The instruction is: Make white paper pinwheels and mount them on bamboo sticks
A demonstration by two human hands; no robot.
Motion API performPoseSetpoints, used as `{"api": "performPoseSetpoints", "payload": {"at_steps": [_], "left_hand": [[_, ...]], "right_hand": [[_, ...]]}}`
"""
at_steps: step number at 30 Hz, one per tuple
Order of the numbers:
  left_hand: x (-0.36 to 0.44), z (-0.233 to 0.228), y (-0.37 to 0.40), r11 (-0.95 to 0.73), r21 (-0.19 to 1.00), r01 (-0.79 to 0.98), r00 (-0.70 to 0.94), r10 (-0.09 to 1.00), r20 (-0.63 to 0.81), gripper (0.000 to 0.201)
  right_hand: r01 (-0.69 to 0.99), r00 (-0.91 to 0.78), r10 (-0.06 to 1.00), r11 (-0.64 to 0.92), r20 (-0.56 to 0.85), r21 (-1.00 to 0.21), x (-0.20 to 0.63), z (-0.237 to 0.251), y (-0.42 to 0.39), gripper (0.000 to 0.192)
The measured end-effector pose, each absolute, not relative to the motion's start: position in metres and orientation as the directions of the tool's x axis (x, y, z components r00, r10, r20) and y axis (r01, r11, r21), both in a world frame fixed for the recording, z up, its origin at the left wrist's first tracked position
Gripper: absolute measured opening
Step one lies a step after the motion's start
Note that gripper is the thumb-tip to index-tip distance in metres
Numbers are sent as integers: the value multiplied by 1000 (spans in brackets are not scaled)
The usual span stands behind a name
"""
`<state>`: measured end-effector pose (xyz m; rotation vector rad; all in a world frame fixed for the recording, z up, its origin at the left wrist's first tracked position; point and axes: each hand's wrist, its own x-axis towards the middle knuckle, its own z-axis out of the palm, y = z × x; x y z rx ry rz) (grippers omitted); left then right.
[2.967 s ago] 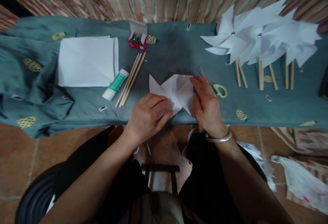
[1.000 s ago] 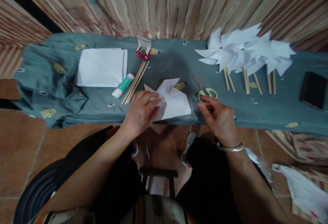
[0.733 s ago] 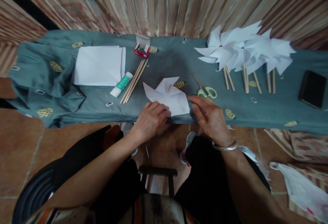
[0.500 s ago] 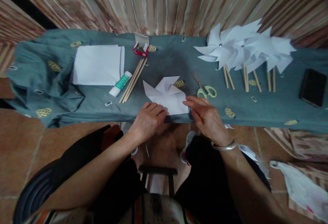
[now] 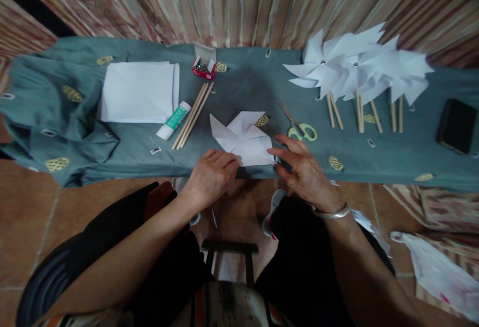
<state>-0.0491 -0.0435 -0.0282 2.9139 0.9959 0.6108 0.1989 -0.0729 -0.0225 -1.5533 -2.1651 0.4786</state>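
Observation:
A white paper pinwheel (image 5: pixel 249 142) lies near the front edge of the cloth-covered table, with several blades folded in and its lower right part lying flat. My left hand (image 5: pixel 213 174) has its fingers closed on the paper's lower left edge. At the right side my right hand (image 5: pixel 301 167) has its fingers apart, the index fingertip touching the paper's edge and the thumb by the lower corner. Just beyond that hand lie scissors (image 5: pixel 301 130) with light green handles, blades pointing away.
To the left are a stack of white paper (image 5: pixel 138 92), a glue stick (image 5: pixel 173 121), wooden sticks (image 5: pixel 192 117) and an opened red box (image 5: pixel 204 69) of small metal pieces. Finished pinwheels (image 5: pixel 355 65) on sticks overlap at the back right. A black phone-like object (image 5: pixel 457 126) lies far right.
My right hand's fingers have spread further apart at the paper's edge. My left hand has shifted slightly left along the lower edge. The pinwheel looks much the same.

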Motion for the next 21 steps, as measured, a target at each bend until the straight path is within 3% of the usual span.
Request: {"api": "performPoseSetpoints", "payload": {"at_steps": [10,21], "left_hand": [[-47,-26,-46,-790,145,596,743,611,274,16],[-47,-25,-49,-778,174,603,749,628,212,15]], "right_hand": [[619,-202,962,272,185,-737,190,-25,-63,17],[630,-149,972,237,184,-740,181,-25,-53,13]]}}
